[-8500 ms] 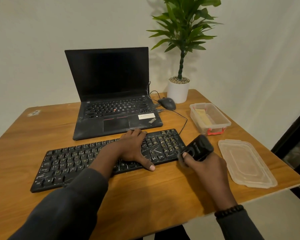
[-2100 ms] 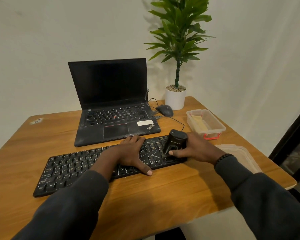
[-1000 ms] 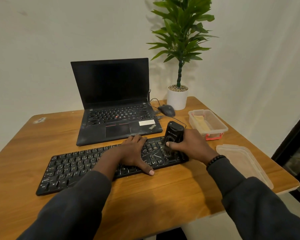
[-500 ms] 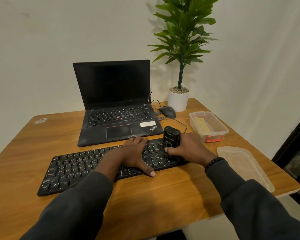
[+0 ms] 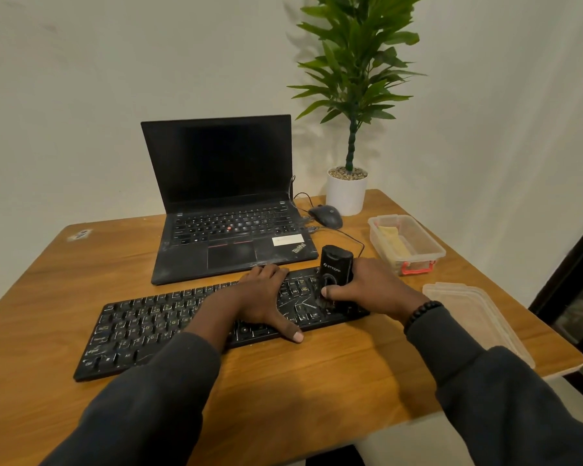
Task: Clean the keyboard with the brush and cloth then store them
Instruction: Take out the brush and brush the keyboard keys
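Note:
A black keyboard (image 5: 155,327) lies across the wooden table in front of the laptop. My left hand (image 5: 266,297) rests flat on its right half, fingers straight and thumb spread toward the front edge. My right hand (image 5: 371,287) grips a black brush (image 5: 334,269) that stands upright on the keyboard's right end, its bristles down among the keys. A yellow cloth (image 5: 393,242) lies inside the clear plastic box (image 5: 428,245) at the right.
An open black laptop (image 5: 229,203) sits behind the keyboard, with a wired mouse (image 5: 325,216) and a potted plant (image 5: 347,193) at the back right. The box's clear lid (image 5: 478,317) lies near the table's right edge.
Over the last second the brush has shifted a little toward the keyboard's far edge and stands more upright. My left hand has stayed in place on the keys.

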The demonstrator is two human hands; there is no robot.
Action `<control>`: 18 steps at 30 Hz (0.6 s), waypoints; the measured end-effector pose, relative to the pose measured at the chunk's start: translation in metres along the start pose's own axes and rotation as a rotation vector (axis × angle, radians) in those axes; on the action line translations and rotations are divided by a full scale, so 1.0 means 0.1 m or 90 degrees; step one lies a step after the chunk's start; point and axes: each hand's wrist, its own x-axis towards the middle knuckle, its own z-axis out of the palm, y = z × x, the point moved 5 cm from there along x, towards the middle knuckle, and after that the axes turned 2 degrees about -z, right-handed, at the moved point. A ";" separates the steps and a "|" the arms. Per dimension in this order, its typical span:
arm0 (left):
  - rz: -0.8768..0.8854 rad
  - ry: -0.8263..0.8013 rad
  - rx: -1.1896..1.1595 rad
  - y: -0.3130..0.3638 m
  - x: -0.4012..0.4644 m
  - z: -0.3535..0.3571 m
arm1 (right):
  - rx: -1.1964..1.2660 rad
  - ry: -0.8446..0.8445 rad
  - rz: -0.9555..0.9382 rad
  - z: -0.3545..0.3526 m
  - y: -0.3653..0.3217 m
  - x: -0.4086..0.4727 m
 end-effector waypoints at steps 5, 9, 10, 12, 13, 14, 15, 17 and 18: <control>-0.002 -0.001 0.004 0.01 -0.01 -0.01 | 0.072 0.044 0.017 0.03 0.01 0.05; -0.001 0.002 0.003 0.00 -0.01 -0.01 | -0.119 0.126 -0.009 -0.01 -0.08 0.11; -0.002 0.001 0.002 0.00 -0.01 -0.01 | -0.139 0.147 -0.011 -0.03 -0.10 0.11; -0.003 0.000 0.001 0.00 -0.01 -0.01 | -0.088 0.137 -0.016 -0.01 -0.07 0.11; -0.004 -0.002 0.001 0.01 -0.01 -0.01 | -0.037 0.114 -0.006 0.03 -0.03 0.11; -0.004 -0.003 0.001 0.01 -0.01 -0.01 | -0.018 0.099 -0.001 0.05 -0.01 0.10; -0.003 -0.003 0.001 0.00 -0.01 -0.01 | -0.042 0.098 0.000 0.04 0.01 0.10; -0.002 -0.004 -0.006 -0.01 -0.01 -0.01 | -0.095 0.144 -0.002 -0.04 0.03 0.09; -0.002 -0.005 -0.007 -0.01 0.00 0.00 | -0.080 0.163 0.003 -0.07 0.05 0.09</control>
